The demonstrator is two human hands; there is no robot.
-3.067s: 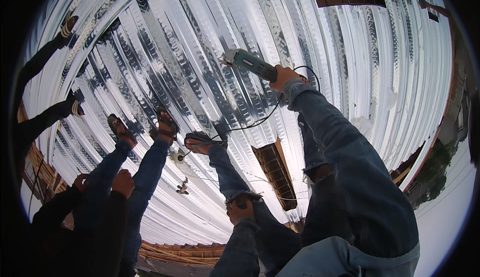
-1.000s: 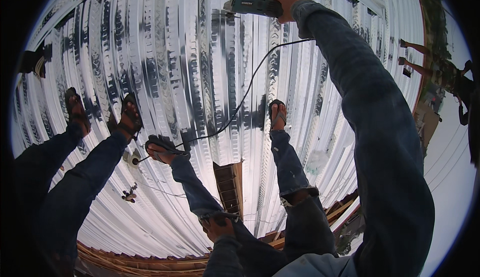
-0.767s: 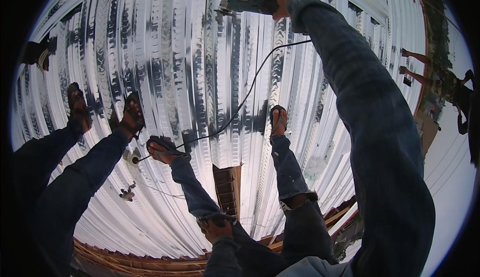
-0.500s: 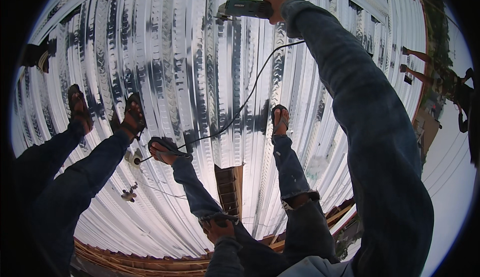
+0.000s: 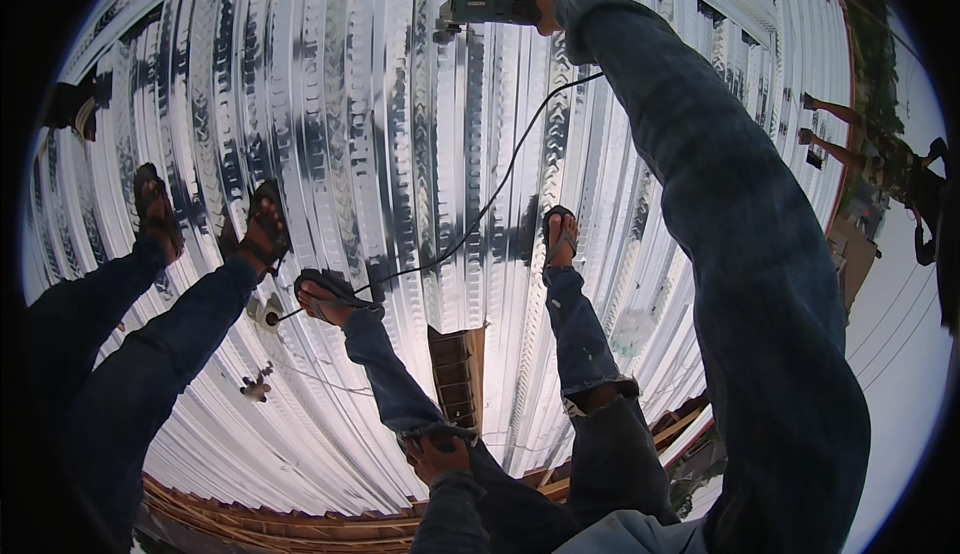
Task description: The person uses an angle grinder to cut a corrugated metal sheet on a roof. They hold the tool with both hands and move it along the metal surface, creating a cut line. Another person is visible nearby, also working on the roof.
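Note:
Stretched far out ahead, my right hand is wrapped round the rear body of a dark teal angle grinder. The grinder's head points left, over the shiny ribbed metal decking; whether its disc touches the metal I cannot tell. A black power cord curves from near my right sleeve across the decking to a pale connector near my left foot. My left hand rests on my left knee, fingers spread over the torn denim, holding nothing.
A rectangular opening in the decking lies between my legs, showing wood below. On the left stands another person's sandalled foot. A small valve-like metal piece lies lower left. More people are at the far left and right edges, near the roof's edge.
The grinder and my right hand have shifted slightly farther ahead, the hand also a little to the left. My left hand stays on the knee.

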